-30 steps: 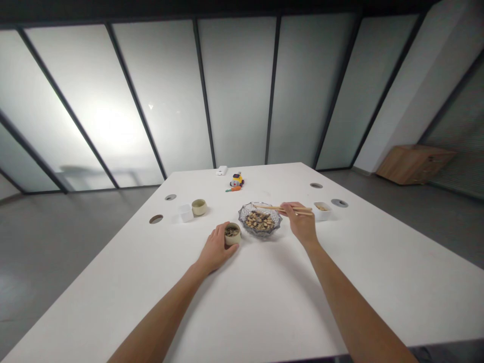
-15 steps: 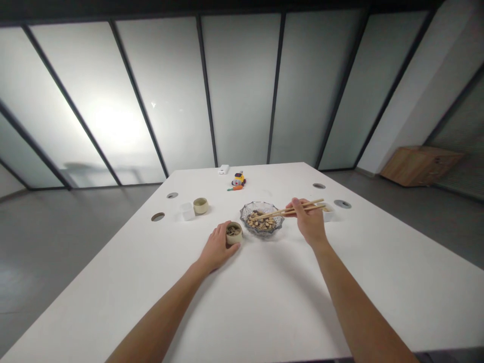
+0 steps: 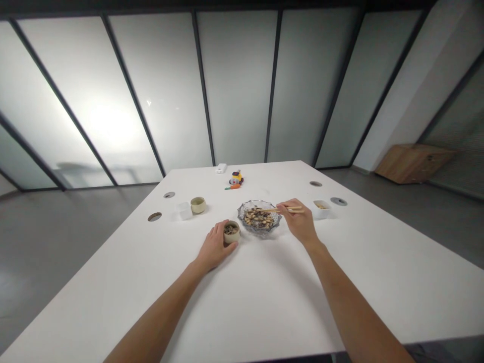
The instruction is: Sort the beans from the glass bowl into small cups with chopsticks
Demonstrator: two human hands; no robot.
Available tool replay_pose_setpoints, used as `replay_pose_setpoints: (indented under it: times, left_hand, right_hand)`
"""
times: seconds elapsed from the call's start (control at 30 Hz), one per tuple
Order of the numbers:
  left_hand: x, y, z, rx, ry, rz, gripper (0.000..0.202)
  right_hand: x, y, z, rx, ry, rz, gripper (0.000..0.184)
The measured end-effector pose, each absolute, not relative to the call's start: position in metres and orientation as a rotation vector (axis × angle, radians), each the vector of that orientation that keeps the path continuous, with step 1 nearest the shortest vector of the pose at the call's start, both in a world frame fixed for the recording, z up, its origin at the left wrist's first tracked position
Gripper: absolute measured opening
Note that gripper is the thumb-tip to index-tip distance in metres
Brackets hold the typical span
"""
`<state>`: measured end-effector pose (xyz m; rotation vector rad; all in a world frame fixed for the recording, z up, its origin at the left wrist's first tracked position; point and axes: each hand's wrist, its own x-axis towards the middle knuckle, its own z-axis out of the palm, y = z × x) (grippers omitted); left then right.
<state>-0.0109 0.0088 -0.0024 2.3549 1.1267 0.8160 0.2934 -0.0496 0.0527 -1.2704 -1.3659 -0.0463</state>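
Observation:
My left hand (image 3: 216,243) is wrapped around the side of a small cream cup (image 3: 232,237), which stands on the table with dark seed-like bits inside. To its right sits a scalloped clear glass bowl (image 3: 260,232) with a mix of pale nuts and dark seeds (image 3: 260,218). My right hand (image 3: 300,222) grips a pair of wooden chopsticks (image 3: 273,209) over the bowl's right rim. Their tips reach among the mix; whether they pinch a piece is too small to tell. Just beyond my right hand is a white square dish (image 3: 321,213) holding a few pale pieces.
Left on the white table (image 3: 242,302) are another cream cup (image 3: 198,204) and a clear plastic container (image 3: 184,210). Farther back lie a yellow toy vehicle (image 3: 236,177), a toy carrot (image 3: 233,187) and a white device (image 3: 221,168). Round holes (image 3: 155,217) pierce the tabletop.
My right hand has moved left, nearer the bowl, and the chopstick tips have shifted within the mix. The white dish shows more fully now. My left hand stays on the cup.

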Motion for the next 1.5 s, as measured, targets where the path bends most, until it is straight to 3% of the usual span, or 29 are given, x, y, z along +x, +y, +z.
replay_pose_setpoints:
  times: [0.23,0.47,0.87,1.27,1.4,1.5]
  left_hand:
    - [-0.011,0.008,-0.002,2.345,1.139,0.795,0.070]
    - [-0.012,0.011,-0.004,2.351,1.124,0.822,0.069]
    - [-0.011,0.011,-0.005,2.336,1.135,0.813,0.070]
    - [-0.011,0.012,-0.005,2.344,1.114,0.844,0.068]
    - [-0.011,0.011,-0.005,2.340,1.115,0.817,0.070]
    - [-0.012,0.011,-0.005,2.337,1.120,0.803,0.071]
  right_hand:
    - [0.302,-0.047,0.051,-1.314,-1.263,-0.101,0.060]
    - [0.287,-0.038,0.039,-1.218,-1.166,0.165,0.064]
    - [0.285,-0.028,0.021,-1.277,-1.078,0.226,0.067]
    - [0.285,-0.029,0.036,-0.885,-0.751,0.612,0.053]
    - [0.279,-0.035,0.042,-0.878,-0.841,0.818,0.054]
    - [0.275,-0.036,0.043,-0.929,-0.888,0.785,0.057]
